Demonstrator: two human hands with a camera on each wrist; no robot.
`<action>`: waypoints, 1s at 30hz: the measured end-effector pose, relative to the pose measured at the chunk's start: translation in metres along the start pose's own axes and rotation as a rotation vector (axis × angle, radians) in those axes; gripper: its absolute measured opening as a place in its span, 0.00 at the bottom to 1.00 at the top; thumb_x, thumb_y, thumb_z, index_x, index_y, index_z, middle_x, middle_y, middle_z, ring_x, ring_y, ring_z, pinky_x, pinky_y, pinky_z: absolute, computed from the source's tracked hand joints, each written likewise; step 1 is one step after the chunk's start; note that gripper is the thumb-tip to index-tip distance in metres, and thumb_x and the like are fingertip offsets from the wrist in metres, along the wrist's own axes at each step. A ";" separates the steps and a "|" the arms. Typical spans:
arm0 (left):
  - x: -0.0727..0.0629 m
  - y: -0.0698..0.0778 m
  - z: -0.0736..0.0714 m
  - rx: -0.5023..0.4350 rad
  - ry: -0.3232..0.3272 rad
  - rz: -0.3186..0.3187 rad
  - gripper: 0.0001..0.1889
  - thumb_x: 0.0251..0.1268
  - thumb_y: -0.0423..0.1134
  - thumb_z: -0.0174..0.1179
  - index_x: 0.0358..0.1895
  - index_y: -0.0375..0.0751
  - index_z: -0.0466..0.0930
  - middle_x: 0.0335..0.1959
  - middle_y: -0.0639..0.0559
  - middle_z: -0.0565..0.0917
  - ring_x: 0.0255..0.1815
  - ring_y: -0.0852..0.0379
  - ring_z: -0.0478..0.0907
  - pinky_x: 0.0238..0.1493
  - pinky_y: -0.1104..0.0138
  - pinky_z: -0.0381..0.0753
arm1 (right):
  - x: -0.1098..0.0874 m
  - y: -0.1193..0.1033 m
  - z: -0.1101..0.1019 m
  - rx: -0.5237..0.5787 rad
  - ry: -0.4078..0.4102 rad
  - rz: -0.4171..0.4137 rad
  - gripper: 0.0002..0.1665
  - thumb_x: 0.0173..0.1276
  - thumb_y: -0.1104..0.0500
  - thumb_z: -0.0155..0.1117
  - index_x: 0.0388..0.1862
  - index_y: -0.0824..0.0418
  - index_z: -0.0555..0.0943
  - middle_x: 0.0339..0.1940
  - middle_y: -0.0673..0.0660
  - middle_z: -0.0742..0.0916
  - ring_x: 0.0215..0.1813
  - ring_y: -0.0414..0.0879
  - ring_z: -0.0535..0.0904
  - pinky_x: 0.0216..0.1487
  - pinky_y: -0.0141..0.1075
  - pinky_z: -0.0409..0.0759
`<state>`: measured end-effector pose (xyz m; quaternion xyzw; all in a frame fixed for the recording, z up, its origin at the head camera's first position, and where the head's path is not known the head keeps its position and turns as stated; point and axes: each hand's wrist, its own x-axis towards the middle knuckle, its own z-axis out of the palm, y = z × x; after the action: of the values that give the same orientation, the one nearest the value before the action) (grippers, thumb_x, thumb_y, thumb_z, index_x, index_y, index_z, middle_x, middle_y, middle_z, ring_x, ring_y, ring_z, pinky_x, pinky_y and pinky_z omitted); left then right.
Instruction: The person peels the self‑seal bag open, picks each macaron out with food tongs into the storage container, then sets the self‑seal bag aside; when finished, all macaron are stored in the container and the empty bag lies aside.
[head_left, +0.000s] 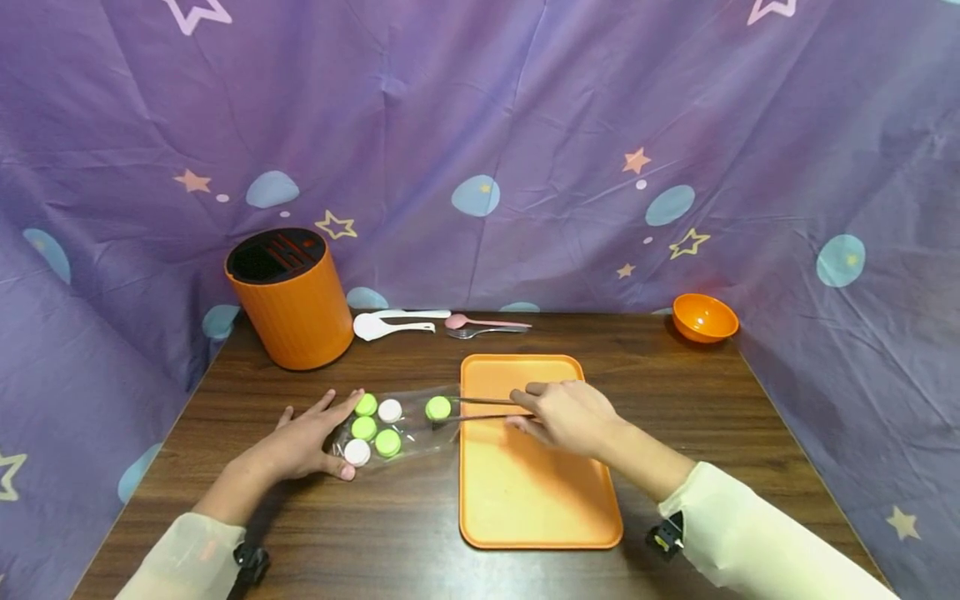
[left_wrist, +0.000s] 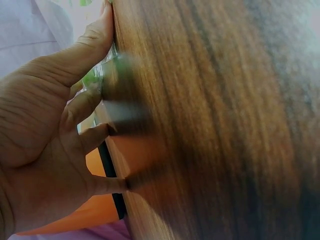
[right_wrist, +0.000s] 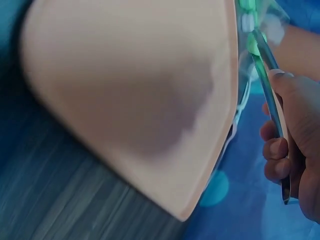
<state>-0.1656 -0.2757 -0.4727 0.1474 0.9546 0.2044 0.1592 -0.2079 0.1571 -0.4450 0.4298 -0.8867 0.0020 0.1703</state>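
Orange tray (head_left: 540, 512) reaching nearest. Left hand (head_left: 311, 440) spreading wide, touching left end of clear bag (head_left: 420, 429) beside green and white pieces (head_left: 387, 442); light hold possibly letting bag slide. Right hand (head_left: 573, 418) gripping tongs (right_wrist: 270, 97) over tray, tips straddling green piece (head_left: 438, 407) toward bag's right; uneven squeeze possibly flipping it, tips possibly snagging bag. White spoon (head_left: 369, 327) lying well apart, far.

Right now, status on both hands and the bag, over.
Left hand touching clear bag. Right hand holding tongs, tips at green cap. Tray beneath right hand; nothing visibly blocking.
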 end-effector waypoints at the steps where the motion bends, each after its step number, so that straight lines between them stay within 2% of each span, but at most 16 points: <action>1: 0.000 0.000 0.000 0.000 -0.001 0.000 0.68 0.48 0.57 0.84 0.92 0.46 0.52 0.90 0.39 0.62 0.91 0.24 0.51 0.74 0.11 0.46 | -0.003 0.003 -0.001 -0.003 0.001 0.007 0.18 0.77 0.39 0.74 0.47 0.52 0.88 0.28 0.46 0.84 0.20 0.41 0.79 0.18 0.38 0.75; 7: 0.001 -0.001 -0.001 -0.011 -0.012 -0.010 0.69 0.48 0.58 0.84 0.92 0.47 0.51 0.90 0.40 0.62 0.91 0.25 0.49 0.74 0.12 0.44 | -0.018 0.025 -0.002 -0.019 0.003 0.090 0.19 0.76 0.41 0.74 0.50 0.54 0.90 0.30 0.49 0.86 0.20 0.44 0.80 0.19 0.42 0.79; 15: 0.001 -0.001 0.000 -0.020 -0.018 -0.004 0.69 0.49 0.60 0.83 0.92 0.48 0.50 0.90 0.39 0.62 0.91 0.25 0.49 0.74 0.11 0.43 | -0.027 0.046 0.008 -0.024 -0.042 0.184 0.17 0.76 0.43 0.75 0.42 0.55 0.85 0.26 0.51 0.83 0.21 0.49 0.80 0.17 0.45 0.76; 22: 0.000 -0.002 0.002 -0.039 -0.026 -0.008 0.69 0.48 0.60 0.82 0.92 0.48 0.51 0.90 0.39 0.61 0.91 0.25 0.49 0.74 0.11 0.42 | -0.024 0.051 0.021 -0.045 -0.077 0.210 0.18 0.77 0.43 0.74 0.39 0.56 0.84 0.26 0.52 0.83 0.21 0.50 0.81 0.18 0.47 0.78; 30: 0.001 -0.001 -0.001 -0.012 -0.027 -0.018 0.69 0.49 0.58 0.83 0.92 0.47 0.50 0.90 0.40 0.61 0.92 0.26 0.48 0.75 0.12 0.43 | -0.016 0.052 0.023 -0.036 -0.074 0.212 0.18 0.78 0.44 0.74 0.39 0.56 0.84 0.25 0.53 0.84 0.22 0.53 0.84 0.18 0.48 0.80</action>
<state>-0.1674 -0.2761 -0.4724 0.1406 0.9524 0.2066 0.1747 -0.2455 0.1989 -0.4641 0.3301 -0.9328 -0.0120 0.1441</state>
